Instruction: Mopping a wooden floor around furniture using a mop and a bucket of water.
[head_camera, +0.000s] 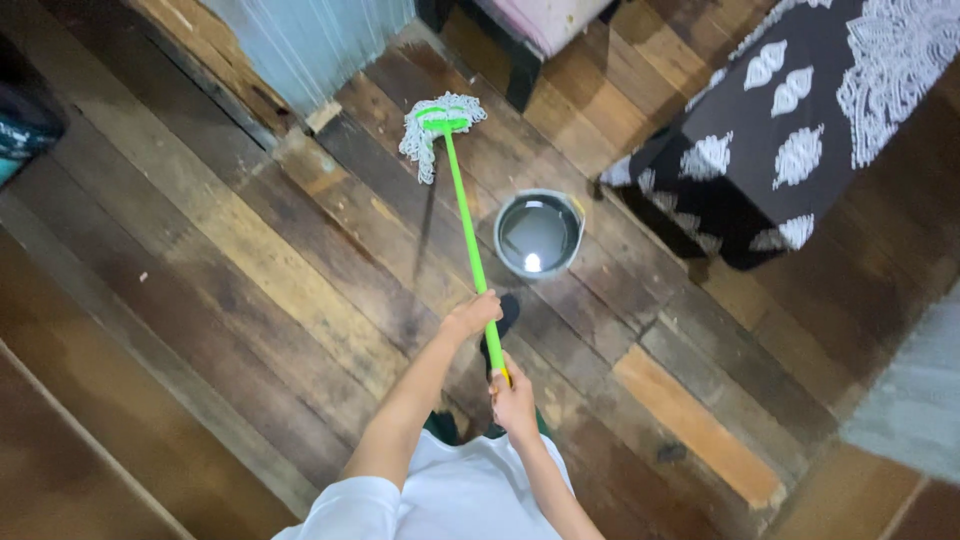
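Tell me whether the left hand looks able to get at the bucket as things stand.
Probably yes. The bucket stands open on the plank floor just ahead of the left hand, with nothing between them. But that hand grips the green mop handle, so it would have to let go first.

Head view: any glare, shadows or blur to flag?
Head view: one bright glare spot on the liquid in the bucket; the mop casts a faint shadow on the floorboards beside its handle; the corners fall dark; wide-angle bending shows at the edges; both hands, left and right, are reasonably sharp.
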